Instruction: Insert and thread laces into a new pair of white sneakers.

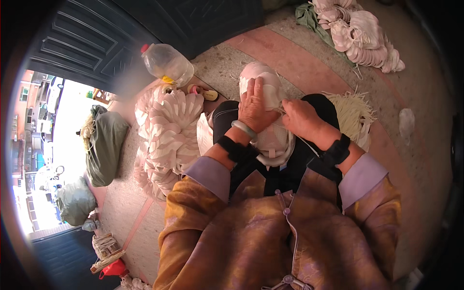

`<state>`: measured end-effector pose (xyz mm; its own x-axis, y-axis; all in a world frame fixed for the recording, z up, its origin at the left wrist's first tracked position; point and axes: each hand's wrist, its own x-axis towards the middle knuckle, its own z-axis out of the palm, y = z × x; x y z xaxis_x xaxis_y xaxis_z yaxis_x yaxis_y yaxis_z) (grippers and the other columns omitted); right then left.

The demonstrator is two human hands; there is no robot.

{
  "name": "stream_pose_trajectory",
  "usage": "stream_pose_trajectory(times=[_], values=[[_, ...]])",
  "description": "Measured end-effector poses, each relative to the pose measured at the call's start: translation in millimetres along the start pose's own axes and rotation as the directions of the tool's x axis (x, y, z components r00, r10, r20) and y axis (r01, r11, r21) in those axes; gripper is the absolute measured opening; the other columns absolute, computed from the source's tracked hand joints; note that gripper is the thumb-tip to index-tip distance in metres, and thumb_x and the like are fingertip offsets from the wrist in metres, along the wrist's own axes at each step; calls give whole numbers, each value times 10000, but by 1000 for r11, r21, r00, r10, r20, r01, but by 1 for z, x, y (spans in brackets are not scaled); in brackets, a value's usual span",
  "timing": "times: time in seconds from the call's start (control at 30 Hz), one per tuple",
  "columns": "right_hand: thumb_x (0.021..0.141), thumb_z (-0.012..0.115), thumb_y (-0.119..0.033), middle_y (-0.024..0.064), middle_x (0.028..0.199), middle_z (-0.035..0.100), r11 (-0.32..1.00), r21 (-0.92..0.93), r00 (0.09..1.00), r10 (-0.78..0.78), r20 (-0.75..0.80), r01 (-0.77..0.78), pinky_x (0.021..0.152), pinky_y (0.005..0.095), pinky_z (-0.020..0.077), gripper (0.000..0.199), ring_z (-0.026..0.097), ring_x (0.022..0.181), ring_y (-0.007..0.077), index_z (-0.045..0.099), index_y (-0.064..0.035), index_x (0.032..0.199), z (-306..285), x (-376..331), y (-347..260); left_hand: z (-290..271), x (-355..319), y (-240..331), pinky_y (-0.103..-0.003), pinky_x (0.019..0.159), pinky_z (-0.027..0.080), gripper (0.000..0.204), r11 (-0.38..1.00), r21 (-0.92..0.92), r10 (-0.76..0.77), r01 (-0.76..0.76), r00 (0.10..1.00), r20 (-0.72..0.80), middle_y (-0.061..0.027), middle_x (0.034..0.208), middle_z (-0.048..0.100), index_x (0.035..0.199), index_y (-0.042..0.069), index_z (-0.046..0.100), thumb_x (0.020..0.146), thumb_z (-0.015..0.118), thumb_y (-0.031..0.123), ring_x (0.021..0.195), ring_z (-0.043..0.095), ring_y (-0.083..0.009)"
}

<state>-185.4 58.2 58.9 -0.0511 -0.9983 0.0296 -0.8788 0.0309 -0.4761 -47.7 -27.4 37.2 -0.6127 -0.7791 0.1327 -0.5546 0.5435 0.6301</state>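
A pale pink and white shoe upper rests between my knees, its rounded toe pointing away from me and its heel opening toward me. My left hand holds it from above, fingers laid along the toe part and the thumb toward the right. Beside that thumb, my right hand is closed in a pinch on a thin white lace at the upper's right side. A length of this lace hangs below the right hand toward my wrist. The fingertips partly hide where the lace meets the upper.
Stacked pink uppers lie left of my knee, and another pile sits far right. Cream laces bunch beside my right knee. A clear plastic bottle, a sandal, green sacks and a wooden frame stand leftward.
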Motion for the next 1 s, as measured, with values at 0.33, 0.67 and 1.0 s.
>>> stream_pose_trajectory(times=[0.33, 0.67, 1.0], values=[[721, 535, -66, 254, 773, 620, 997, -15, 988, -79, 130, 81, 736, 451, 492, 129, 614, 799, 403, 635, 11, 747, 5, 14, 34, 5, 1, 17, -438, 798, 420, 677, 908, 305, 343, -289, 929, -141, -170, 1212, 443, 1169, 59, 446, 571, 735, 190, 1008, 497, -347], [750, 514, -71, 248, 847, 614, 919, 395, 978, -82, 191, 0, 729, 434, 477, 200, 600, 841, 395, 631, 7, 892, -11, 9, 32, 14, -2, 16, -406, 505, 461, 76, 746, 414, 535, -522, 840, 96, -77, 665, 523, 735, 83, 597, 727, 599, 159, 577, 597, -266], [707, 631, -204, 146, 723, 607, 790, 591, 986, 107, 127, -162, 644, 350, 481, 487, 608, 679, 287, 519, 2, 1134, 11, -17, 50, -37, -33, 29, -370, 476, 421, 125, 961, -13, 267, -278, 909, 322, -135, 646, 600, 688, 26, 601, 780, 569, 105, 524, 567, -243]])
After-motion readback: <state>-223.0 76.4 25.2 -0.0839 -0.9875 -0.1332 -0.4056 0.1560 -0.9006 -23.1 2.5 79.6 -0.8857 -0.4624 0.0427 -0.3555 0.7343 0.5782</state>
